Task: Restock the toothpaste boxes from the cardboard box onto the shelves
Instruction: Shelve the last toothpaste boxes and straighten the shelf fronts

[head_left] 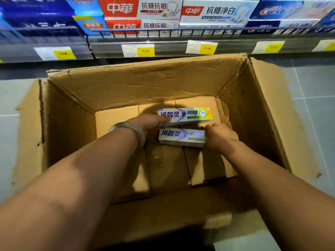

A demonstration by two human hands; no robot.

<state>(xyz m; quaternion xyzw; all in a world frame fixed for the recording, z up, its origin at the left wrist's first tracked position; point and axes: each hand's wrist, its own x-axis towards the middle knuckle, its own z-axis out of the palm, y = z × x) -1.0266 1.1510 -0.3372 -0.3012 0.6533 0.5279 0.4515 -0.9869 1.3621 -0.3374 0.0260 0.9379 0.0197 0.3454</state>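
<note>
An open cardboard box stands on the floor below the shelf. Deep inside it are two white-and-green toothpaste boxes. My left hand, with a pale bangle on the wrist, grips the left end of the far toothpaste box. My right hand is closed on the right end of the near toothpaste box. Both boxes lie lengthwise, left to right, near the carton's bottom.
A shelf with a wire rail runs along the top, stacked with red-and-white toothpaste boxes, blue ones at left and Crest boxes at right. Yellow price tags hang on its edge. Grey floor tiles surround the carton.
</note>
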